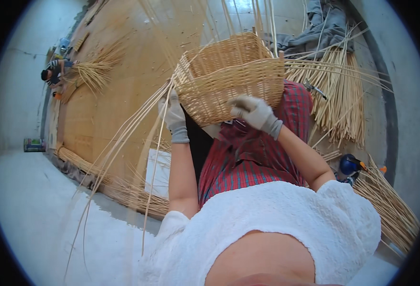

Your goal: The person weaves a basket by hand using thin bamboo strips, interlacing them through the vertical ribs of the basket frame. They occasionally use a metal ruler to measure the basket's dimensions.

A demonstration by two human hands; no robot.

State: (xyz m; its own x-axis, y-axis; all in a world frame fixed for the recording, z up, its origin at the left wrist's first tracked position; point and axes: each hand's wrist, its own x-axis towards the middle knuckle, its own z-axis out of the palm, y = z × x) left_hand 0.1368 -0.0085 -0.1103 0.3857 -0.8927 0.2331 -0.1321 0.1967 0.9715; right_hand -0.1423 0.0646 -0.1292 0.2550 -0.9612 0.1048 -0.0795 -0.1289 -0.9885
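Note:
A half-woven wicker basket [233, 78] rests tilted across my lap, its loose upright stakes rising past the top of the view. My left hand [174, 114], in a pale work glove, is closed at the basket's left corner, where a bundle of long weaving canes [124, 128] trails off to the lower left. Also gloved, my right hand [257, 113] is in front of the basket's near wall, its fingers pointing left. Those fingers are smeared by motion, and whether they touch the weave or pinch a cane is not clear.
Cut canes [341, 90] lie in a thick bundle at right, beside pliers [316, 89] and a grey cloth [324, 28]. More canes [386, 200] and a blue round object [349, 164] lie lower right. Another person [55, 74] works at far left. A white board [158, 171] lies by my left forearm.

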